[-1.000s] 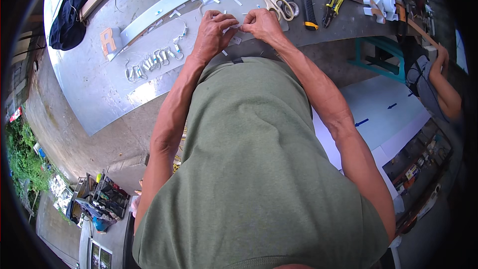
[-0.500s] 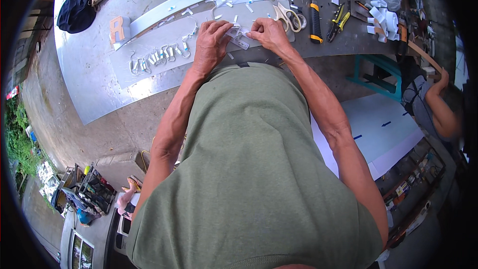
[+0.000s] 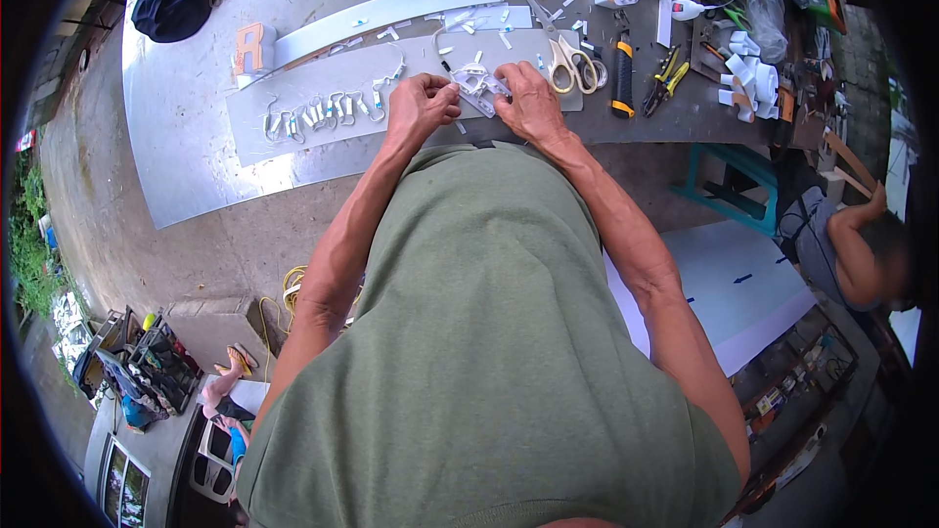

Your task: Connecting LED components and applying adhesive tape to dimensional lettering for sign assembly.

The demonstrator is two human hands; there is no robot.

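A small white letter-shaped shell (image 3: 476,103) lies on the grey sheet between my hands, with small white pieces and thin wire in and around it. My left hand (image 3: 421,110) is closed at its left side, thumb and fingertips pinched together; what they hold is too small to make out. My right hand (image 3: 531,103) has its fingers bent round the shell's right edge and steadies it. A string of small white LED modules (image 3: 328,112) on looped wires lies left of my left hand. Scissors with cream handles (image 3: 572,68) rest just beyond my right hand.
On the metal table are a yellow-black cutter (image 3: 623,78), yellow-handled pliers (image 3: 667,83), a long white strip (image 3: 391,12), a wood-faced letter block (image 3: 254,49) and white curled strips (image 3: 753,73). Another person (image 3: 841,235) is at the right, beside a teal stool (image 3: 729,186).
My right hand has come in from a pinch beside the shell to its right edge. My left hand has drawn slightly back to its left side. The whole view has shifted a little.
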